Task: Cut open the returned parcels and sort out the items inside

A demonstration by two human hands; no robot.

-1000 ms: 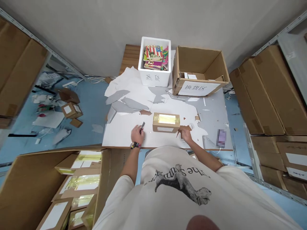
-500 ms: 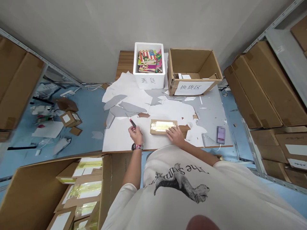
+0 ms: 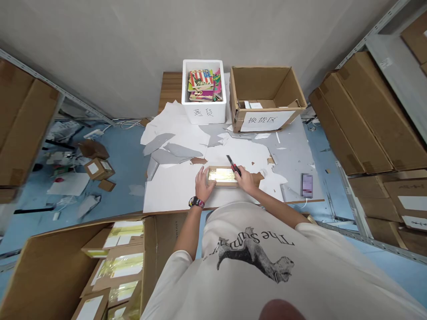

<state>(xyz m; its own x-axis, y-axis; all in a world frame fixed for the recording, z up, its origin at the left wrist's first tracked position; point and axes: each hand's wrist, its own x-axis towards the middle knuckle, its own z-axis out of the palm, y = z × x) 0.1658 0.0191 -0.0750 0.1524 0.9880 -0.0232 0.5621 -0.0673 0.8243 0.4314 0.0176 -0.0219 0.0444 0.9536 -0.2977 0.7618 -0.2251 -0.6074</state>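
Knife [image 3: 235, 168], parcel [image 3: 221, 175], tub [image 3: 207, 116] marked “退货”

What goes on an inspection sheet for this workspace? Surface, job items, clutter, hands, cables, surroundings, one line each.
Surface: table mostly under torn white sheeting, some wood showing.
Job items: small taped box; knife, tip pointing away from the person.
Clutter: loose scraps; phone near the right edge.
Hands: left hand at the box's left end; right hand holding the knife by its right end.
Cables: white cable at the phone; wires along the wall.
Surroundings: foam tub of books at the back; stacked cartons to the right.
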